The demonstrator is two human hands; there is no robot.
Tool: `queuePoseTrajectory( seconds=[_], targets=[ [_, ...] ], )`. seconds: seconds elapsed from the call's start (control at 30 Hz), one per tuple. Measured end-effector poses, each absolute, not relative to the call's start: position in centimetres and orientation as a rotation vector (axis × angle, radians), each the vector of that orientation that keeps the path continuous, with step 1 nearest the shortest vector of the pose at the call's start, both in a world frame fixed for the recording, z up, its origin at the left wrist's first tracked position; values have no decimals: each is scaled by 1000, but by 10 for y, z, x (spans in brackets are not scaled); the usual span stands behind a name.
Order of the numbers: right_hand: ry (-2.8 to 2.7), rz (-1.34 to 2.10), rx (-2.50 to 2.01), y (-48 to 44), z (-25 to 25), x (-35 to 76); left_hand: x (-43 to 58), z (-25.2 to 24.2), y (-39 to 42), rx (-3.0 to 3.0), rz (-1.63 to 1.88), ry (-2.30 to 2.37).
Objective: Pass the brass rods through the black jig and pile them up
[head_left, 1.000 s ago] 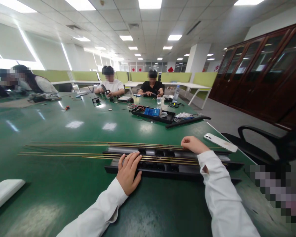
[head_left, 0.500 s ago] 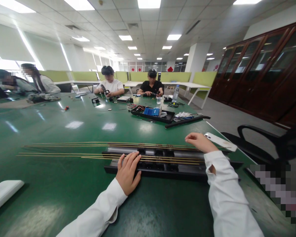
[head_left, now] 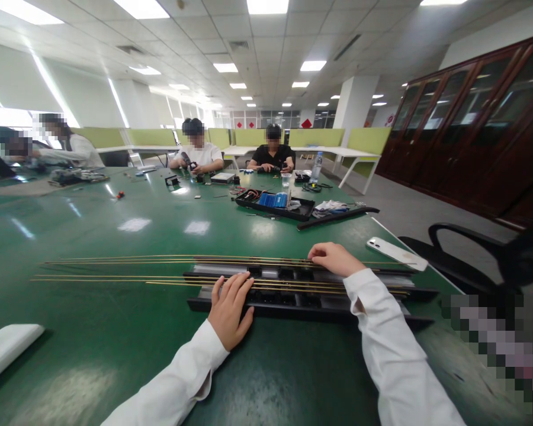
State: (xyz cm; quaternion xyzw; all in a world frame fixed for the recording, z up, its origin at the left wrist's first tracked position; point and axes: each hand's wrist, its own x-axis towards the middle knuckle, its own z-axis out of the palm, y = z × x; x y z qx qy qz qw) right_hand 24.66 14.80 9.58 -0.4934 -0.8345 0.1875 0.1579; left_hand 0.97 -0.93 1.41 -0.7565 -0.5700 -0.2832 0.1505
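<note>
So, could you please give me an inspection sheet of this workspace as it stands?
Surface: green table, glossy, with lamp reflections.
Job's things: long black tray lying crosswise; thin brass rods laid along and over it, sticking out to the left.
Clutter: white phone right of the tray; white block at the left edge; far tray with blue parts; water bottle.
Hands: left hand flat, fingers spread on the tray's near left end; right hand curled over the rods at the far side, grip hidden.
Cables: dark coil beside the bottle.
Surroundings: seated people at the far end; wooden cabinets; black chair on the right.
</note>
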Motion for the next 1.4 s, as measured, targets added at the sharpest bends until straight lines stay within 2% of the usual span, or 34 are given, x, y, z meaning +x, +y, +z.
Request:
queuePoseTrajectory(
  seconds=[1.4],
  targets=[
    [-2329, 673, -1443, 166, 82, 267, 9, 12, -9, -2189, -859, -1644]
  ],
)
